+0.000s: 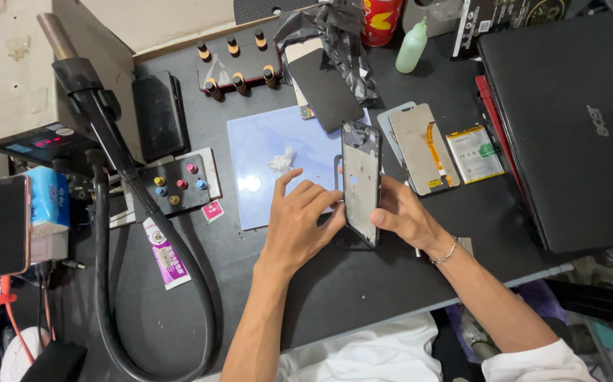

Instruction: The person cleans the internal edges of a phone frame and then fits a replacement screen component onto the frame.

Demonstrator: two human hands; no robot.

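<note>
Between both hands, the phone frame [361, 180] stands on edge; left hand [299, 219] and right hand [402, 212] pinch it.

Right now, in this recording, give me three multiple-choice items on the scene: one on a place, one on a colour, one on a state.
1. Where does the closed laptop lie?
A. far left of the desk
B. right side of the desk
C. on the floor

2. What colour is the work mat under the hands?
A. light blue
B. red
C. dark green

3. How is the phone frame being handled?
A. lying untouched on the mat
B. inside a closed box
C. held on edge between both hands

Answers:
1 B: the laptop sits by the desk's right edge, lid shut.
2 A: the mat is pale blue against the black desk.
3 C: the left hand and the right hand grip the frame from either side.
</note>
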